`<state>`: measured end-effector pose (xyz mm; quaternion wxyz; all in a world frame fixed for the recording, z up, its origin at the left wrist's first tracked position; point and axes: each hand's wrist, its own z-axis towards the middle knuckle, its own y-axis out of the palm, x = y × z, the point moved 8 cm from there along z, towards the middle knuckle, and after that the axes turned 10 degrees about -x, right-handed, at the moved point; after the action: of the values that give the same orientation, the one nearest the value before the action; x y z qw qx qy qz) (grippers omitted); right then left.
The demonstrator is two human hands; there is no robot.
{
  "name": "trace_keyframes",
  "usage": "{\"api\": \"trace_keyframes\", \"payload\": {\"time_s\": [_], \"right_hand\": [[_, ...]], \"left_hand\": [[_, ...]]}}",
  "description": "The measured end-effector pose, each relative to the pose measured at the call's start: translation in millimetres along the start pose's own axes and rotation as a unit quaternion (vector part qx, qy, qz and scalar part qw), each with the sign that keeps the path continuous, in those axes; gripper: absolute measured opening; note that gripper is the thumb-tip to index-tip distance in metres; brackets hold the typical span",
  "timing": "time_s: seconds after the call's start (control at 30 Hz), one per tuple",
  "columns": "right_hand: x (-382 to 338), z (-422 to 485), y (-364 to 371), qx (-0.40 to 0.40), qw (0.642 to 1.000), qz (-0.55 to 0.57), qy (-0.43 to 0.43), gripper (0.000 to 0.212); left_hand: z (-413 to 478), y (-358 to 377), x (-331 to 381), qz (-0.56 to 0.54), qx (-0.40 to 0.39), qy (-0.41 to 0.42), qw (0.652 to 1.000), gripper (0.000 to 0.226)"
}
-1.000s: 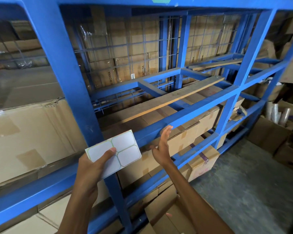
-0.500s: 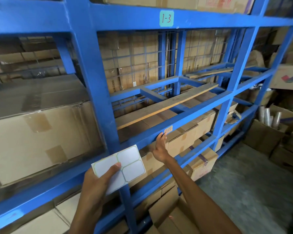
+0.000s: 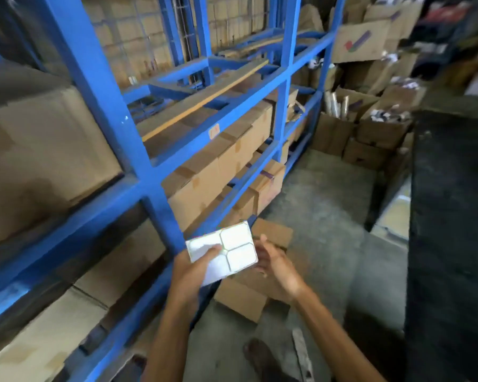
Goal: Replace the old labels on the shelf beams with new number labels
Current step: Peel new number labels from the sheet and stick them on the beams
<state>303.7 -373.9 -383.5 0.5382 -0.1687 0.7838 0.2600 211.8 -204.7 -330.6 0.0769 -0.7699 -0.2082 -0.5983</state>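
My left hand (image 3: 189, 271) grips a white label sheet (image 3: 232, 249) with green-edged blank stickers, thumb on top, held low in front of the blue shelf upright (image 3: 155, 194). My right hand (image 3: 276, 263) is beside the sheet's right edge, fingers spread, touching or nearly touching it; I cannot tell which. A small pale label with orange writing (image 3: 214, 131) sticks on the blue shelf beam (image 3: 232, 114) higher up, well away from both hands.
Cardboard boxes (image 3: 213, 172) fill the shelf levels. A wooden plank (image 3: 204, 100) lies on the middle level. More boxes (image 3: 370, 128) and a box of rolls (image 3: 335, 102) stand on the concrete floor at right. A dark surface (image 3: 453, 216) rises on the far right.
My right hand left the label on the beam and came down beside the sheet. The view swung down and to the right; the green 1-3 label is out of view.
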Motion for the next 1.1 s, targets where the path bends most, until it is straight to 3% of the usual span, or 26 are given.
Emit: {"api": "trace_keyframes", "payload": {"time_s": [0.07, 0.23, 0.37, 0.47, 0.57, 0.67, 0.73, 0.93, 1.1], "right_hand": [[36, -44, -26, 0.066, 0.998, 0.017, 0.004, 0.047], [98, -154, -73, 0.168, 0.984, 0.027, -0.048, 0.025], [166, -248, -107, 0.312, 0.95, 0.027, -0.011, 0.015], [225, -334, -130, 0.436, 0.897, 0.066, 0.025, 0.013], [278, -417, -129, 0.556, 0.823, 0.105, 0.054, 0.01], [322, -482, -111, 0.639, 0.751, 0.146, 0.073, 0.011], [349, -520, -96, 0.685, 0.702, 0.171, 0.095, 0.011], [394, -599, -65, 0.801, 0.547, 0.19, 0.153, 0.014], [415, -621, -67, 0.826, 0.494, 0.177, 0.208, 0.022]], "left_hand": [[-15, 27, -36, 0.034, -0.052, -0.042, 0.997, 0.031], [-53, 83, -124, 0.097, -0.102, -0.113, 0.984, 0.04], [-92, 136, -193, 0.198, -0.205, -0.159, 0.945, 0.02], [-139, 190, -246, 0.289, -0.317, -0.171, 0.887, 0.008], [-187, 234, -294, 0.36, -0.422, -0.163, 0.816, 0.009], [-220, 257, -347, 0.446, -0.491, -0.135, 0.736, 0.022], [-254, 276, -371, 0.468, -0.535, -0.119, 0.693, 0.019], [-345, 332, -404, 0.474, -0.617, -0.045, 0.627, 0.033], [-376, 361, -431, 0.5, -0.652, 0.063, 0.566, 0.029]]}}
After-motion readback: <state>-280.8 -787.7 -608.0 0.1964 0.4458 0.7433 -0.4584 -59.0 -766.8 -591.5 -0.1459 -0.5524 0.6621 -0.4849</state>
